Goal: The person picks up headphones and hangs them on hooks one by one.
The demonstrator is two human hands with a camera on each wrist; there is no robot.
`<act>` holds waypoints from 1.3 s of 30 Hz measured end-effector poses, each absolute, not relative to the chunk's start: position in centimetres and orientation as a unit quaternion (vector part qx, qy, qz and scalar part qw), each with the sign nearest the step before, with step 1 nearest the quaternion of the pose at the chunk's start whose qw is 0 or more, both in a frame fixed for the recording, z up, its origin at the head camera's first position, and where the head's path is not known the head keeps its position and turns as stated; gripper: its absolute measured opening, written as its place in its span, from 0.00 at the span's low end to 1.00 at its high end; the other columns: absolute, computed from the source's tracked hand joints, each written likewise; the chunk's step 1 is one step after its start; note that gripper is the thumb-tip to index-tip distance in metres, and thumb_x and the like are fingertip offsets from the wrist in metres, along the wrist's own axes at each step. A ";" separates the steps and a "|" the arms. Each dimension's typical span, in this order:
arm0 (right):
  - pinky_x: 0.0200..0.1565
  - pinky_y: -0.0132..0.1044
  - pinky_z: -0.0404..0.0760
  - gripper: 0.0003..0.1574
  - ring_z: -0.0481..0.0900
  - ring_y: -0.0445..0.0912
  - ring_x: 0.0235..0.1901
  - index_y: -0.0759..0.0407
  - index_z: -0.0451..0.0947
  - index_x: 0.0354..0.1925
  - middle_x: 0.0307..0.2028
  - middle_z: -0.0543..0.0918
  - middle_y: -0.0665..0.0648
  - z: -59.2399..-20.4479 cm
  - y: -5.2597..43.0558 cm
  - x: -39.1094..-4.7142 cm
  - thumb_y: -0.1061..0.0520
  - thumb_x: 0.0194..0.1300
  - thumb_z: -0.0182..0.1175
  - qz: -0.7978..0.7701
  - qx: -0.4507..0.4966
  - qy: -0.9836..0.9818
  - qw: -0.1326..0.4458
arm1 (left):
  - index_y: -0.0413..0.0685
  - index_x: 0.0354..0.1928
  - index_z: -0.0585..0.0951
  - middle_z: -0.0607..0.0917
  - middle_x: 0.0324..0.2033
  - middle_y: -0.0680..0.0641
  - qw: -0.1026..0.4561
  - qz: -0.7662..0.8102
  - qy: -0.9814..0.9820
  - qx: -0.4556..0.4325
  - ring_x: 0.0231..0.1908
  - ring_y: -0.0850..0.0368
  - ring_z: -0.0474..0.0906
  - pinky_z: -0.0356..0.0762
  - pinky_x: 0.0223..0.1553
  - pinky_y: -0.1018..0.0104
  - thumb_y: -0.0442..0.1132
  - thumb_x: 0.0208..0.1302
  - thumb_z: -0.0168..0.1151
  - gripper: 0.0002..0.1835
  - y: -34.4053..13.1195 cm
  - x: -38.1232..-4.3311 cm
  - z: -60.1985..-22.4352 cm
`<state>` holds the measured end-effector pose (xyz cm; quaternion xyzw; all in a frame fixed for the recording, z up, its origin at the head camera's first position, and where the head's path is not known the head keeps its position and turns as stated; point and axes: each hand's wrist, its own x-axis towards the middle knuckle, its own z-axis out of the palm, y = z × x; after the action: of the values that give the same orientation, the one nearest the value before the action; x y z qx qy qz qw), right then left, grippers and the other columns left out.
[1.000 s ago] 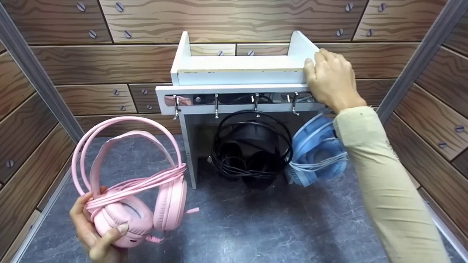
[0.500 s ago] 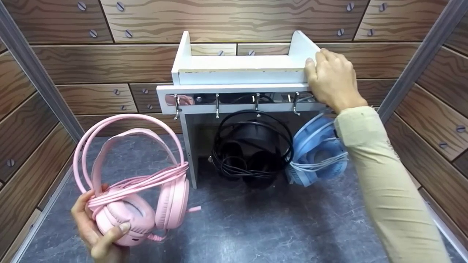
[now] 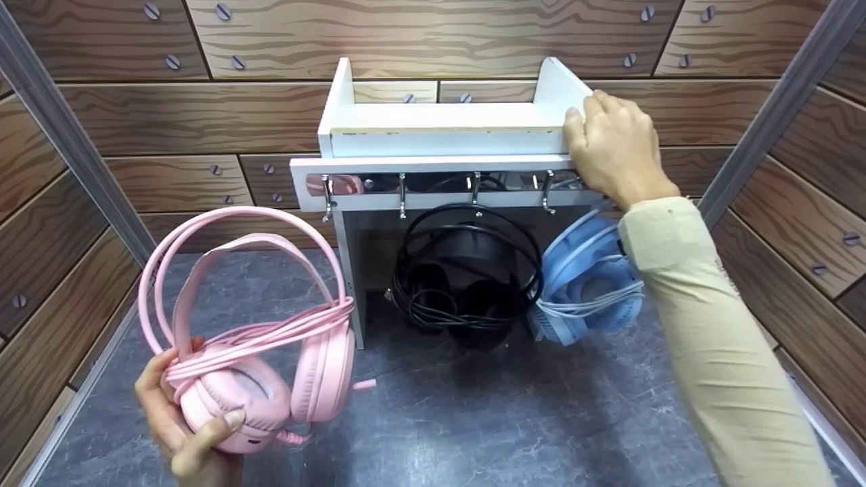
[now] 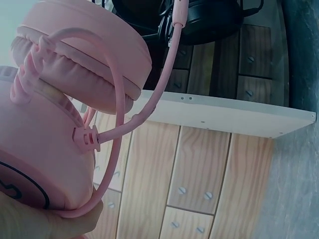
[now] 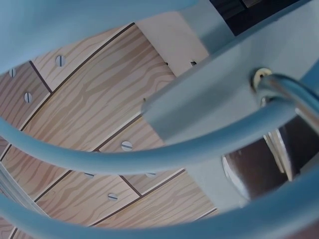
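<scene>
My left hand [image 3: 161, 414] grips a pink headset [image 3: 325, 375] by one ear cup, its thumb on the cushion. The headband points up and a bundled pink cable wraps across both cups. In the left wrist view, the headset's cup [image 4: 45, 144] fills the left side. My right hand [image 3: 619, 145] holds the right side panel of a white shelf rack [image 3: 446, 116], fingers over its edge. A black headset [image 3: 467, 247] hangs beneath the hook rail. Below my right wrist hangs a blue headset [image 3: 575, 270]; its bands [image 5: 199, 149] cross a metal hook [image 5: 289, 89] in the right wrist view.
Bare metal hooks, such as the leftmost hook [image 3: 327, 196], project from the rack's front rail. Wood-patterned walls [image 3: 433, 40] surround the rack on three sides. A dark marbled surface [image 3: 440, 419] lies beneath and in front.
My left hand has brought the pink headset slightly up and to the right. The right hand, the rack and the two hanging headsets stay where they were.
</scene>
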<state>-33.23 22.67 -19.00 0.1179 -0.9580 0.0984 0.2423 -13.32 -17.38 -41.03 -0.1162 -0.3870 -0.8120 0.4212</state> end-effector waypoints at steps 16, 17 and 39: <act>0.68 0.61 0.60 0.38 0.65 0.73 0.66 0.80 0.69 0.61 0.67 0.68 0.77 -19.1 22.6 -33.3 0.47 0.79 0.32 0.100 0.121 -0.954 0.255 | 0.35 0.62 0.70 0.73 0.58 0.31 0.425 -0.811 -0.383 -0.121 0.52 0.44 0.74 0.76 0.51 0.63 0.19 0.26 0.44 0.46 -17.2 -13.4 -40.9; 0.68 0.61 0.61 0.38 0.65 0.73 0.66 0.79 0.69 0.61 0.66 0.68 0.77 -19.1 22.6 -33.3 0.47 0.79 0.32 0.100 0.121 -0.954 0.256 | 0.35 0.62 0.70 0.73 0.58 0.31 0.427 -0.811 -0.381 -0.124 0.52 0.44 0.74 0.76 0.51 0.62 0.19 0.26 0.44 0.46 -17.2 -13.5 -40.9; 0.69 0.60 0.60 0.39 0.65 0.72 0.66 0.79 0.69 0.62 0.67 0.68 0.76 -19.2 22.7 -33.3 0.47 0.79 0.32 0.105 0.118 -0.954 0.255 | 0.34 0.62 0.69 0.72 0.59 0.29 0.426 -0.811 -0.374 -0.146 0.53 0.43 0.73 0.76 0.52 0.61 0.20 0.27 0.43 0.46 -17.1 -13.9 -40.6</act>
<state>-33.26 22.71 -19.19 0.1181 -0.9540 0.1051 0.2549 -13.87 -17.13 -40.64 -0.1459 -0.3738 -0.8106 0.4265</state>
